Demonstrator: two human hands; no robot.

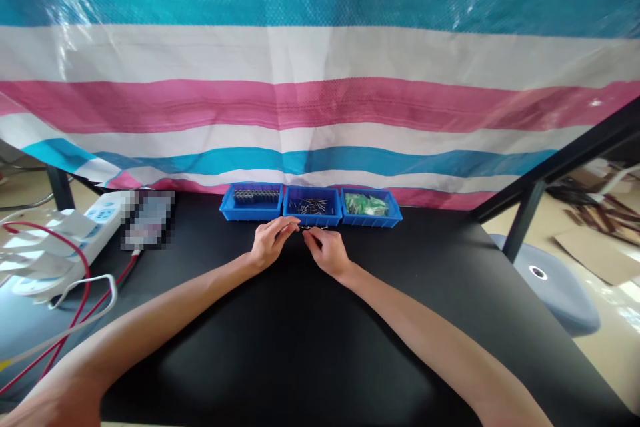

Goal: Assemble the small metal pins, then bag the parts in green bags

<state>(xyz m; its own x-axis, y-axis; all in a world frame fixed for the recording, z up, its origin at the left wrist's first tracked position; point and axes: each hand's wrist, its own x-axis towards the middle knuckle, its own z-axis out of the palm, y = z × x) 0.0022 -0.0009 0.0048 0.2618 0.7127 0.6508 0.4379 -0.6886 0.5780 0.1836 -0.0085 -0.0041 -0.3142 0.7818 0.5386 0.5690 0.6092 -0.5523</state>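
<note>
My left hand point(270, 241) is closed, thumb and fingers pressed together near the front of the middle blue bin point(314, 220). Whatever its fingertips hold is too small to make out. Just across a narrow gap, my right hand point(329, 250) pinches a small, thin metal piece point(306, 227), its exact kind unclear. Loose dark metal pins or screws point(314, 205) lie in the middle bin. In the left blue bin point(250, 214) stand rows of small metal cylindrical parts point(256, 195). Green and clear plastic packets point(367, 204) fill the right blue bin point(373, 220).
A striped plastic sheet point(310, 100) hangs behind the bins on the black table point(260, 340). At left are a white power strip point(107, 210), red and white cables point(89, 280) and a blurred-out device point(149, 219). A grey stool point(555, 287) stands right of the table.
</note>
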